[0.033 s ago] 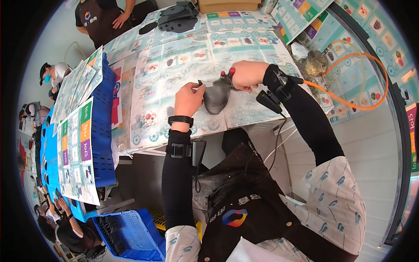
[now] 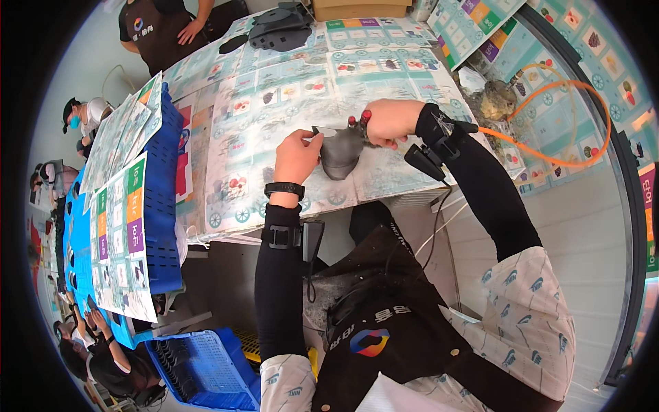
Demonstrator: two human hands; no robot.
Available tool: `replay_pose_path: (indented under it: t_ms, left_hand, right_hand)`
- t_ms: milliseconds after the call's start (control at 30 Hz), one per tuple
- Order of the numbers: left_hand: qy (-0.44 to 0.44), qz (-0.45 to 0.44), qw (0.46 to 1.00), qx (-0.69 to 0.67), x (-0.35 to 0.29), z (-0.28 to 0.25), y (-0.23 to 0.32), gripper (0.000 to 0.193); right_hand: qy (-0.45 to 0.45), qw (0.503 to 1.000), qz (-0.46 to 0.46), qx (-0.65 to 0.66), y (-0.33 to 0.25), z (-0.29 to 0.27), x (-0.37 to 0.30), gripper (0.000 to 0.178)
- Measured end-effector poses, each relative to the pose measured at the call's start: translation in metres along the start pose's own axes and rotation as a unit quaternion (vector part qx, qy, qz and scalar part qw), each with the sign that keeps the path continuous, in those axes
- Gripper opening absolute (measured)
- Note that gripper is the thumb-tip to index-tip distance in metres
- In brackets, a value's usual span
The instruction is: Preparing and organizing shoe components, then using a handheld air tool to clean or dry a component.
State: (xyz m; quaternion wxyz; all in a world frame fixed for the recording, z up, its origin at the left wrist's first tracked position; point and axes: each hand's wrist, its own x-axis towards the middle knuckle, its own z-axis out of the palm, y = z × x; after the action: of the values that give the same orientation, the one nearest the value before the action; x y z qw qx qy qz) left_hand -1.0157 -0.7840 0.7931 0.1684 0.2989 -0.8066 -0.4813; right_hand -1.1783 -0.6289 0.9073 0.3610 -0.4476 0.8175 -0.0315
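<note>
A dark grey curved piece [image 2: 341,162], tapered toward a rounded lower end, lies on the paper-covered table in front of me. My left hand [image 2: 296,156] pinches its left edge between thumb and fingers. On the other side, my right hand [image 2: 396,121] is closed around a small tool with red parts [image 2: 364,120]. The tool's working end meets the upper right of the piece; the fingers hide most of its body. An orange hose [image 2: 535,154] runs from behind my right wrist.
Stacked dark grey pieces [image 2: 280,29] and a cardboard box [image 2: 360,9] sit at the table's far side. A blue crate [image 2: 165,206] flanks the left edge; another blue crate [image 2: 206,360] stands below. A person [image 2: 154,31] stands beyond the far left corner.
My right hand and the tool have shifted slightly toward me along the piece. My left hand and the piece stay almost where they were.
</note>
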Motion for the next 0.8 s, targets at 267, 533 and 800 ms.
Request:
replay_pose_path:
  t_ms: [267, 533, 800]
  left_hand:
    - [0.02, 0.012, 1.0, 0.003, 0.005, -0.009, -0.007, 0.036]
    - [-0.068, 0.041, 0.996, -0.052, -0.097, -0.038, -0.003, 0.024]
    - [-0.152, 0.073, 0.902, 0.397, -0.136, 0.119, -0.385, 0.022]
  right_hand:
    - [0.014, 0.971, -0.088, 0.224, 0.003, 0.0, -0.001, 0.024]
    - [0.113, 0.953, -0.084, 0.268, 0.045, 0.004, -0.034, 0.026]
    - [0.161, 0.927, -0.111, 0.32, 0.035, 0.009, -0.071, 0.03]
